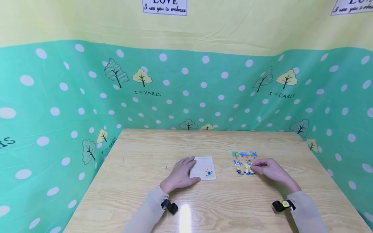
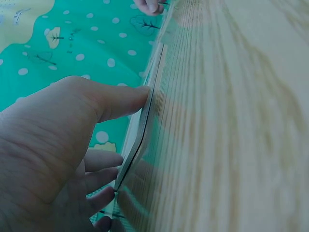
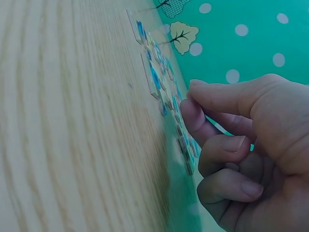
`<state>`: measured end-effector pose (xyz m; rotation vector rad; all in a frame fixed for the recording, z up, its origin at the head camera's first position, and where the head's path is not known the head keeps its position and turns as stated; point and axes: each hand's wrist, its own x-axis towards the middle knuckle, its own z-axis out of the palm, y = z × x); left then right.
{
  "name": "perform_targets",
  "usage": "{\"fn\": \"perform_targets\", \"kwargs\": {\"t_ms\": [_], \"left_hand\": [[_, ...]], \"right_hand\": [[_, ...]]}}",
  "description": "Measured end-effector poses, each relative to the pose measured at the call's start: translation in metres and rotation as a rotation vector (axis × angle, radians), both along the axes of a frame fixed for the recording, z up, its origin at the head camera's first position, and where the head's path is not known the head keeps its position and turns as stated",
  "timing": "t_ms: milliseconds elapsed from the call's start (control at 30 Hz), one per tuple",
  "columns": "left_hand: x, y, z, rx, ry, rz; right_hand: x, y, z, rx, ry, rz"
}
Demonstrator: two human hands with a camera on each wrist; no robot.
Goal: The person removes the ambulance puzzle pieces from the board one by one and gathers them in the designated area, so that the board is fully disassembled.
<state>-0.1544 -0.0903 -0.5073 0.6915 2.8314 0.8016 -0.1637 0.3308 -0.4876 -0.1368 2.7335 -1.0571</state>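
The left hand (image 1: 182, 173) rests at the left side of a white square puzzle board (image 1: 201, 165), its fingers spread and its thumb on the near edge. In the left wrist view the thumb (image 2: 128, 100) presses the thin board edge (image 2: 145, 121). A puzzle piece (image 1: 209, 173) with a blue round shape sits in the board's near right corner. Over at the right, loose puzzle pieces (image 1: 244, 154) lie in a cluster. The right hand (image 1: 269, 169) has thumb and index tips together at the cluster's right side. Whether a piece is between those tips is hidden.
The wooden table (image 1: 151, 142) has a green dotted curtain (image 1: 186, 84) behind it and at both sides. A tiny dark bit (image 1: 166, 167) lies left of the left hand. Each wrist wears a black strap camera (image 1: 169, 206).
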Motion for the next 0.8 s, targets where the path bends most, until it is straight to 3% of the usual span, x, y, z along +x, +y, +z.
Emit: {"fn": "perform_targets", "kwargs": {"t_ms": [367,800], "left_hand": [[0.000,0.000,0.002,-0.016,-0.004,-0.004],[-0.002,0.001,0.000,-0.007,0.005,-0.001]], "right_hand": [[0.004,-0.006,0.008,-0.030,0.035,-0.009],[-0.004,-0.050,0.008,-0.069,0.089,0.100]]}}
